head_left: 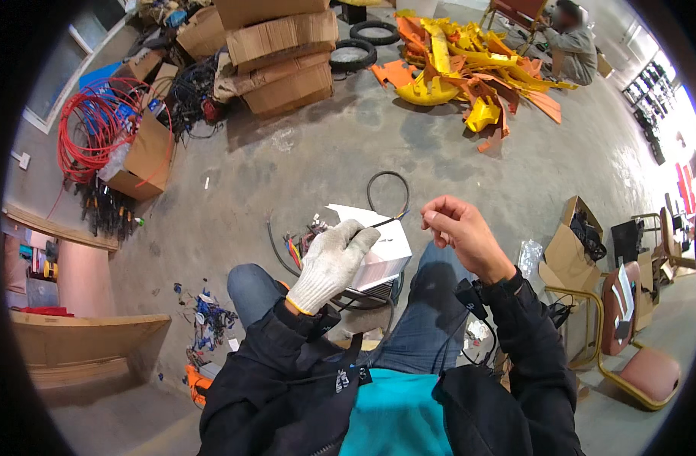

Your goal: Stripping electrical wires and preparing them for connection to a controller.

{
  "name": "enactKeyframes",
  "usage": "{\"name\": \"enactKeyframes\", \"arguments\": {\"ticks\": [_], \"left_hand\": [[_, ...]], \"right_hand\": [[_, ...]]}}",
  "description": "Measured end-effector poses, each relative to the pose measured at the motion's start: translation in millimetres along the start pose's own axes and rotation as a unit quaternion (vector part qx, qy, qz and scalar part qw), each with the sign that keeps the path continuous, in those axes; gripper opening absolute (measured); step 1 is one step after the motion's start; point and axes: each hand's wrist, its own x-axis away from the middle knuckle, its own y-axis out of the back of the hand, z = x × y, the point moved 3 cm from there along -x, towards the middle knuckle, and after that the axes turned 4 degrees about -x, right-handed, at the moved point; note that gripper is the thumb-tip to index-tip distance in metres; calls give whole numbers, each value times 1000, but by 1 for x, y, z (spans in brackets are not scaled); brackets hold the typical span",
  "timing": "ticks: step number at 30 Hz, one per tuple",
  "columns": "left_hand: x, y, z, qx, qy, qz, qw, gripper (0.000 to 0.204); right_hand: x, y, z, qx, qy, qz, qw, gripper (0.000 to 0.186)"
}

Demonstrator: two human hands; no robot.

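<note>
My left hand [334, 257], in a pale knitted work glove, pinches a black cable [384, 223]. Its end points right, and thin coloured wire ends [403, 215] stick out of it. Under that hand, a white box [386, 251] sits between my knees. Bare and raised just right of the wire ends, my right hand [462, 232] has thumb and forefinger pressed together; whatever may be between them is too small to make out. A black cable loop [390, 175] rises behind the box. Several coloured wires [292, 249] show left of the glove, partly hidden by it.
Blue and dark scraps [210, 319] lie on the floor at left. A cardboard box with red cable coils [90, 137] stands at far left, near stacked cartons [283, 57]. Yellow and orange panels [454, 68] are piled ahead, with a person [572, 49] beyond. Chairs [644, 376] stand at right.
</note>
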Motion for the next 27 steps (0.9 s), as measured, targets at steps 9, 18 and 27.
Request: {"name": "enactKeyframes", "arguments": {"ticks": [9,18,27], "left_hand": [[-114,17,4,-18,-15,59,998,33],[-164,84,-171,-72,-48,108,990,33],[-203,81,-442,-191,-116,148,963,35]], "right_hand": [[-126,-2,29,175,-88,-2,981,19],[-107,55,147,101,-102,-64,988,13],[-26,187,332,136,-62,-125,981,29]]}}
